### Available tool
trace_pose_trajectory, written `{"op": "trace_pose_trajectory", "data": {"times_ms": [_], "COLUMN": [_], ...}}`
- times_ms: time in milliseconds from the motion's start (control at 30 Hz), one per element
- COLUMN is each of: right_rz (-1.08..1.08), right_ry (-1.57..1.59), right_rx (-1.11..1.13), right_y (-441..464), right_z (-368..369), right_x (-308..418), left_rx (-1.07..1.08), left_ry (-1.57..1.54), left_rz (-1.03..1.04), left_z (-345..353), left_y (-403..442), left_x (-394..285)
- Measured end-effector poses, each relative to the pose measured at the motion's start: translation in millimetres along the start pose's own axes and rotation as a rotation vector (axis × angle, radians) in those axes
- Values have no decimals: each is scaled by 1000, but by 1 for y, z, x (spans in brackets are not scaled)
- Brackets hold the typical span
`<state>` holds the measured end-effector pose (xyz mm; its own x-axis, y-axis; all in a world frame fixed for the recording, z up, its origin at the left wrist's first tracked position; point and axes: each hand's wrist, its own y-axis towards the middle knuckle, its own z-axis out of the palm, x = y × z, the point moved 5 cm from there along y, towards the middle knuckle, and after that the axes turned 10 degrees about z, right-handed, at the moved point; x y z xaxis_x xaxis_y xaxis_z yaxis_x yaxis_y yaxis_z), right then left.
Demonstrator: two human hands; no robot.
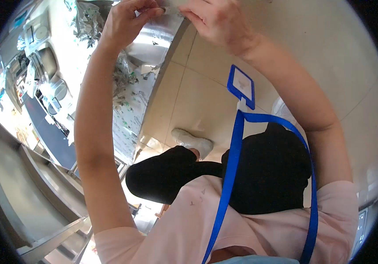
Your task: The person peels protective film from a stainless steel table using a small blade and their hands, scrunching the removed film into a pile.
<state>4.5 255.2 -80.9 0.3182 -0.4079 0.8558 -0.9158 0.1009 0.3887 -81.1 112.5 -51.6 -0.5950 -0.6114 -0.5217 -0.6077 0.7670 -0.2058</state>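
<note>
My left hand [129, 22] is raised at the top of the view, its thumb and fingers pinched together. A little to the right, my right hand [222, 22] is pinched too, and its fingertips point toward the left ones. Something small, pale and thin seems to lie between the two pinches, too small to make out. Both hands are over the edge of a shiny metal worktable [164, 33]. Small dark and green scraps [125, 81] and crumpled clear plastic [90, 22] lie on the table near my left arm.
A blue lanyard with a badge [242, 88] hangs in front of my lap. Metal trays or shelves [26, 185] stand at the lower left. Bins and equipment [43, 66] are farther left. Tiled floor [198, 97] and my white shoe [192, 143] show below.
</note>
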Motion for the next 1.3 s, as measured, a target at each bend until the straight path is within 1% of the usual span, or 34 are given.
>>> {"op": "trace_pose_trajectory", "data": {"times_ms": [33,67,133,167,200,267,367,467,567,667,767,867,1000,1033,1167,1300], "right_rz": [7,14,37,56,63,74,51,99,108,110,143,155,157,155,97,88], "right_ry": [21,43,-24,-54,-46,-33,-42,-7,-46,-20,7,-5,-47,-49,-92,-67], "right_rx": [10,21,-54,-87,-84,-82,-74,-68,-46,-70,-77,-122,-126,-133,-172,-124], "right_y": [1,2,13,17,17,17,21,18,18,17,19,18,8,4,1,-3], "right_z": [1,2,-6,-9,-10,-11,-6,-11,-11,-11,-13,-14,-6,-3,0,1], "right_x": [-4,-7,-15,-17,-17,-17,-14,-17,-16,-16,-15,-14,-12,-10,-7,-5], "left_rx": [9,-24,-96,-75,-79,-39,-50,-31,-25,18,40,90,155,158,108,51], "left_ry": [29,-38,-174,6,-78,-39,20,-87,-117,-140,-434,-319,-181,-204,-113,-58], "left_rz": [21,-51,-193,-106,-101,-68,-1,-122,-91,-164,-183,-252,-283,-187,-150,-97], "left_z": [-1,-2,2,-2,-2,-4,-9,-2,-1,-2,3,-2,-4,-3,-4,-2], "left_y": [1,3,11,19,25,28,25,25,26,26,27,30,32,32,28,21], "left_x": [-2,1,7,1,3,-1,1,4,6,7,17,12,0,5,4,4]}}
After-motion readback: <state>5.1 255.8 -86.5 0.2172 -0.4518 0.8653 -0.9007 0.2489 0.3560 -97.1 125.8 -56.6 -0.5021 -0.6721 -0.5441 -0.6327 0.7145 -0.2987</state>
